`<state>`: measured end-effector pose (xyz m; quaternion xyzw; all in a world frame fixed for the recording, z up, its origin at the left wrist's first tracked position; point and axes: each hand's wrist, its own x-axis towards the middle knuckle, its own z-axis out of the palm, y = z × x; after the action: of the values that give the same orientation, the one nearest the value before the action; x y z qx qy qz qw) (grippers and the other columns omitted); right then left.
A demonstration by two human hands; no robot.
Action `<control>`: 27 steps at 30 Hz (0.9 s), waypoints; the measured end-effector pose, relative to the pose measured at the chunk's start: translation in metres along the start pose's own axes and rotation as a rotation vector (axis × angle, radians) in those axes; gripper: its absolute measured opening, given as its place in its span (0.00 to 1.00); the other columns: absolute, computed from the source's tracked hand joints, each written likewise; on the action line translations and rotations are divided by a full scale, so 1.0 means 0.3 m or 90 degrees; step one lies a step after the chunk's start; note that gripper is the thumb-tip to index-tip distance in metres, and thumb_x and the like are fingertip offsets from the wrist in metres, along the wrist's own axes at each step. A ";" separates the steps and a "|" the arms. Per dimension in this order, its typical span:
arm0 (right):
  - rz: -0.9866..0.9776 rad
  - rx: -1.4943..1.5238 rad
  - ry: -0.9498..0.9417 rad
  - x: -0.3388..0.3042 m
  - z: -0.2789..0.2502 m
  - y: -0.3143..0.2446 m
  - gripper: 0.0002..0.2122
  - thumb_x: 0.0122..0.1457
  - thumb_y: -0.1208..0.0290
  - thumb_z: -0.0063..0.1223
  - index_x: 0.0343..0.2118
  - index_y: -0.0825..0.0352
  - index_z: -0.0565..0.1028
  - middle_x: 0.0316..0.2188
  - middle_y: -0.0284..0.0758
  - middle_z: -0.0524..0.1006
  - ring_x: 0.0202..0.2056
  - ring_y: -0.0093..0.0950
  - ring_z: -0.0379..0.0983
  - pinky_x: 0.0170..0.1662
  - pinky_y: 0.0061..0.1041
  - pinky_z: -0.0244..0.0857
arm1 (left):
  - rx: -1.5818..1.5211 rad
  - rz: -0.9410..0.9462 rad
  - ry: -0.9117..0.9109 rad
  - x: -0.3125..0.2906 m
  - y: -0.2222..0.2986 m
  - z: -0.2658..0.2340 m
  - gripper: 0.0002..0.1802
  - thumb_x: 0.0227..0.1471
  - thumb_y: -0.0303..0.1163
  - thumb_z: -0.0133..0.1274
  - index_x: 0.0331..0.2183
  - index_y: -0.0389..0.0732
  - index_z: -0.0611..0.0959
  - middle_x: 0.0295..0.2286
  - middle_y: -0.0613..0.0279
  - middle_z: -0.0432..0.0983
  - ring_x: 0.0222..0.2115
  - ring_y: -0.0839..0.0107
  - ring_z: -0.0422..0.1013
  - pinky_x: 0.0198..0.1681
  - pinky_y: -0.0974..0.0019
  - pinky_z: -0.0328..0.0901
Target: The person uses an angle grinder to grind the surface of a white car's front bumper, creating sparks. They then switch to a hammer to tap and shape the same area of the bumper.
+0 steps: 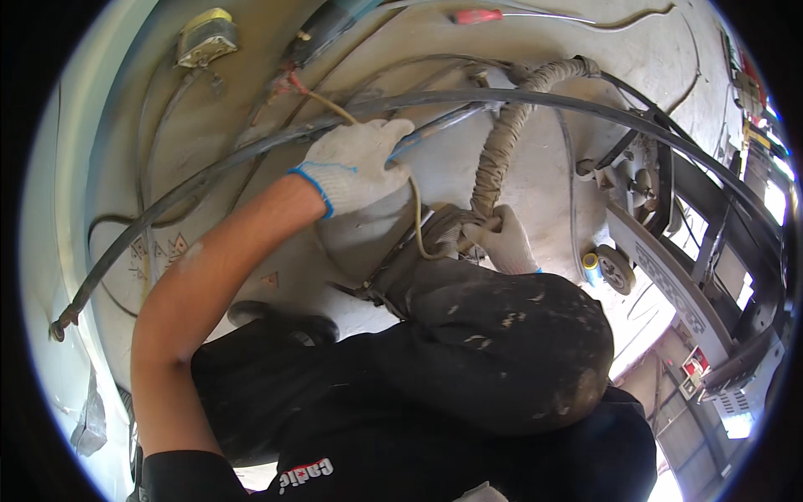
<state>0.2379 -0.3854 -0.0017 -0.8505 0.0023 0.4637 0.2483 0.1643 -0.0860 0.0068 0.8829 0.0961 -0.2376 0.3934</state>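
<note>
White knit gloves cover both of my hands. My left hand [358,166] is closed around a thin yellowish cable [418,219], which runs up past the fingers and loops down toward my knee. Just beyond that hand passes a long dark bar [418,99], bowed by the lens, with a thinner bluish rod [443,124] below it. My right hand [506,243] is closed at the lower end of a thick hose [502,142] wrapped in brownish tape or cloth, beside a grey coiled bundle [447,227]. Its fingertips are partly hidden.
A red-handled screwdriver [478,16] lies on the floor at the top. At upper left sits a boxy part with a yellow top [207,38]. To the right stand a wheeled metal frame [669,268], a small yellow-and-blue can [591,266] and a wheel [616,269]. Loose cables cross the floor.
</note>
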 end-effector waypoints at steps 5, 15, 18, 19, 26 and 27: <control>0.149 -0.096 0.097 -0.140 0.106 0.277 0.16 0.51 0.63 0.66 0.31 0.72 0.75 0.21 0.43 0.76 0.26 0.32 0.75 0.32 0.33 0.68 | -0.014 -0.020 -0.068 -0.009 -0.004 -0.073 0.31 0.53 0.40 0.53 0.56 0.38 0.72 0.51 0.50 0.74 0.49 0.56 0.74 0.54 0.57 0.67; 0.271 -0.174 0.126 -0.653 0.347 0.787 0.10 0.55 0.63 0.57 0.35 0.64 0.77 0.30 0.50 0.79 0.36 0.50 0.77 0.39 0.46 0.70 | 0.344 0.207 -0.198 -0.050 0.015 -0.025 0.25 0.52 0.41 0.55 0.50 0.40 0.74 0.42 0.47 0.76 0.44 0.49 0.73 0.51 0.51 0.67; 0.317 -0.046 0.168 -0.835 0.611 0.881 0.11 0.56 0.63 0.56 0.37 0.64 0.75 0.32 0.49 0.79 0.37 0.49 0.77 0.39 0.44 0.70 | 0.443 0.324 -0.267 -0.027 0.083 0.037 0.26 0.52 0.42 0.55 0.50 0.40 0.74 0.39 0.49 0.76 0.43 0.50 0.73 0.50 0.50 0.66; 0.289 0.047 0.210 -0.847 0.702 0.918 0.11 0.56 0.62 0.56 0.37 0.64 0.74 0.33 0.49 0.79 0.38 0.49 0.77 0.39 0.44 0.70 | 0.484 0.321 -0.302 -0.026 0.114 0.053 0.27 0.51 0.41 0.56 0.51 0.40 0.74 0.41 0.49 0.76 0.45 0.51 0.72 0.51 0.49 0.65; 0.220 0.170 0.241 -0.776 0.817 0.723 0.14 0.59 0.64 0.54 0.46 0.62 0.73 0.37 0.50 0.77 0.39 0.50 0.76 0.40 0.40 0.70 | 0.536 0.255 -0.370 -0.052 0.140 0.128 0.26 0.52 0.40 0.55 0.51 0.41 0.74 0.43 0.50 0.76 0.45 0.51 0.72 0.55 0.48 0.62; 0.189 0.192 0.316 -0.766 0.745 0.691 0.18 0.57 0.72 0.53 0.51 0.59 0.71 0.40 0.49 0.77 0.39 0.47 0.77 0.41 0.38 0.71 | 0.521 0.240 -0.378 -0.053 0.139 0.127 0.26 0.52 0.40 0.55 0.51 0.41 0.74 0.44 0.50 0.76 0.46 0.51 0.72 0.55 0.48 0.62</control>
<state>-0.1177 -0.5242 -0.0071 -0.8816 0.2554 0.2677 0.2931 0.1523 -0.1419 0.0196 0.8610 -0.2798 -0.4201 0.0632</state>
